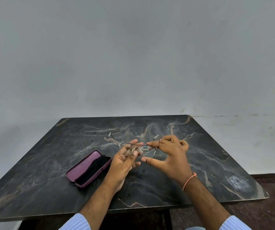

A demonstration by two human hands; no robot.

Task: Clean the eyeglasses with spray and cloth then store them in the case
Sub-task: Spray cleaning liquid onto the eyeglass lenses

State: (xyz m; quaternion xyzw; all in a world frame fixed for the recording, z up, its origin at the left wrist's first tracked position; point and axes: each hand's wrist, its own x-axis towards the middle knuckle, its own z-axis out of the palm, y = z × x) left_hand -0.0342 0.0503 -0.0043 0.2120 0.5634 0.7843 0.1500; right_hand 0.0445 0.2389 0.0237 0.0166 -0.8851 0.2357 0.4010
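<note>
Eyeglasses (pixel 137 149) held mid-bench (pixel 216 155), arms unfolded. Left hand (pixel 125 163) pinches left lens; right hand (pixel 170 156) pinches the frame's right side. Open purple case (pixel 88 168) lies left, near bench edge.

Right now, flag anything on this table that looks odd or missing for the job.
No spray bottle shows anywhere on the table. Both hands hold the eyeglasses, temples unfolded. The purple case lies open, something dark inside.

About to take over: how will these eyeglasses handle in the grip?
The eyeglasses have a thin wire frame, so probably light and easily bent. Temples are open, so likely springy. Both the left hand and right hand hold them.
</note>
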